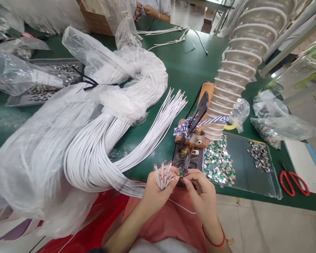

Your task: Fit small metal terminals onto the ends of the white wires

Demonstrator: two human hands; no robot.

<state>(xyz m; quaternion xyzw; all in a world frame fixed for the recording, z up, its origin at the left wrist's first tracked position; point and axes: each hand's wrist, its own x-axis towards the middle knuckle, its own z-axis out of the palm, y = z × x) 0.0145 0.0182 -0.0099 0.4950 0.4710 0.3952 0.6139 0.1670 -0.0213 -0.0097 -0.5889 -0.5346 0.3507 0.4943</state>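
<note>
"What sort of place am I linked into?"
"On my feed I see an electronics assembly workshop: a thick coil of white cables (92, 158), with small green circuit boards (218, 161) and metal connectors (259, 156) heaped on a shallow tray (242, 151)."
"What else tells you?"
"I see a ribbed duct hose (242, 63) coming down to the long green workbench (189, 68), red-handled scissors (293, 181), and a co-worker's hands (149, 10) across from my camera."

label (47, 78) on left bag (12, 72): illegible | sticker (125, 14) on upper bag (128, 31): illegible | readable text: none
</note>
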